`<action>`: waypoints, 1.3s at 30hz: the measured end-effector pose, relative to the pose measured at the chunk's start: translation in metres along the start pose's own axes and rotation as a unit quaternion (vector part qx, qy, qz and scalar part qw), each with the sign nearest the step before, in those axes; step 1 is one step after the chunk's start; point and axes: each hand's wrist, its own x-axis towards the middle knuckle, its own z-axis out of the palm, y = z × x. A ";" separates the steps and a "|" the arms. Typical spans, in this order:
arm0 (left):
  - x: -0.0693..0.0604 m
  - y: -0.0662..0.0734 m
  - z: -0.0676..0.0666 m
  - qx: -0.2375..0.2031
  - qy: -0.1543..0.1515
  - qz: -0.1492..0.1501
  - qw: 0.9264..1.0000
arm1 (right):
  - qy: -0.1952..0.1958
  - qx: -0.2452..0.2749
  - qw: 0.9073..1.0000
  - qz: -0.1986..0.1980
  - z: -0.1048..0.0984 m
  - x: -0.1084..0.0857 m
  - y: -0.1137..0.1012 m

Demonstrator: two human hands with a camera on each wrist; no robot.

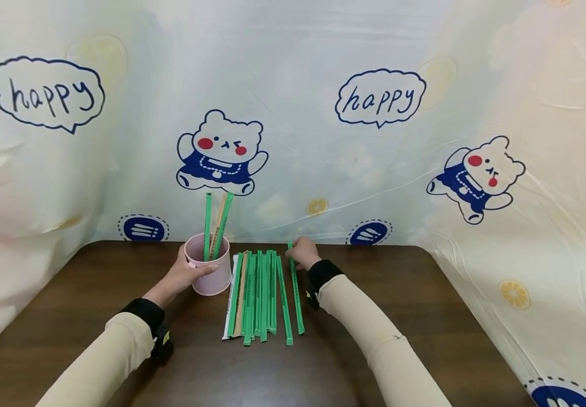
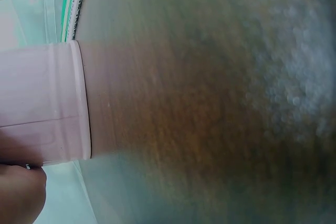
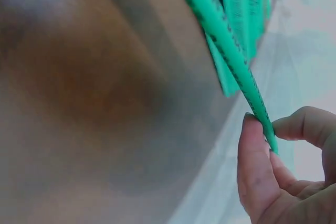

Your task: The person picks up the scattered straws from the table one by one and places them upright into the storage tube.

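Observation:
My left hand (image 1: 182, 276) grips a pink cup (image 1: 212, 282) by its left side, thumb across the front. Two green sticks and a tan one (image 1: 217, 226) stand in this cup, leaning apart. My right hand (image 1: 304, 253) pinches the far end of a slim green paper-wrapped straw (image 1: 296, 299) between thumb and fingers. In the right wrist view the held straw (image 3: 231, 51) shows dark print along its length, and its tip pokes out past the fingertips. Several green wrapped straws (image 1: 259, 294) lie side by side between the cup and my right hand.
At the left edge of the row lie a white wrapped straw (image 1: 230, 302) and a tan one (image 1: 241, 297). The brown wooden table (image 1: 211, 373) ends at a pale printed cloth backdrop (image 1: 303, 152), which stands close behind the cup and also runs along the right side.

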 end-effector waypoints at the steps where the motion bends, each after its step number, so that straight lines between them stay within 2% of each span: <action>1: -0.001 0.000 0.000 0.000 -0.001 0.001 1.000 | 0.002 -0.005 1.000 -0.006 -0.002 0.000 -0.003; 4: -0.003 -0.002 0.001 -0.003 0.001 0.006 1.000 | 0.005 -0.027 0.999 -0.039 -0.010 0.005 -0.015; 7: -0.007 -0.002 0.001 -0.005 0.004 0.010 1.000 | 0.003 -0.010 0.995 -0.101 -0.004 0.050 0.002; 10: -0.009 -0.002 0.002 -0.004 0.003 0.013 1.000 | -0.004 0.035 0.989 -0.143 -0.002 0.075 0.004; 11: -0.009 -0.002 0.002 -0.003 0.002 0.012 1.000 | -0.005 0.051 0.988 -0.145 -0.002 0.078 -0.001; 12: -0.009 -0.001 0.002 -0.002 0.001 0.012 1.000 | -0.003 0.062 0.989 -0.137 -0.008 0.067 -0.018; 13: -0.008 -0.001 0.001 -0.002 -0.001 0.012 1.000 | 0.005 0.073 0.986 -0.149 -0.011 0.058 -0.031; 14: -0.008 0.000 0.001 -0.001 -0.002 0.013 1.000 | 0.009 0.088 0.985 -0.149 -0.018 0.041 -0.051; 16: -0.006 0.001 0.000 0.000 -0.003 0.013 1.000 | 0.029 0.109 0.977 -0.183 -0.025 0.022 -0.077; 17: -0.005 0.001 0.000 0.000 -0.003 0.014 1.000 | 0.038 0.118 0.976 -0.181 -0.030 0.011 -0.094; 22: -0.002 -0.001 0.000 -0.001 -0.003 0.015 1.000 | 0.092 0.176 0.952 -0.234 -0.037 -0.002 -0.136; 25: -0.001 -0.002 0.000 -0.003 -0.004 0.018 1.000 | 0.119 0.211 0.936 -0.254 -0.038 -0.005 -0.152; 29: -0.003 -0.002 0.000 -0.004 -0.005 0.018 1.000 | 0.132 0.241 0.924 -0.264 -0.034 -0.007 -0.164; 35: -0.003 -0.003 0.001 -0.007 -0.004 0.011 1.000 | 0.121 0.263 0.919 -0.268 -0.022 -0.008 -0.170; 39: -0.002 -0.002 0.001 -0.004 -0.004 0.010 1.000 | 0.112 0.257 0.921 -0.272 -0.013 -0.008 -0.169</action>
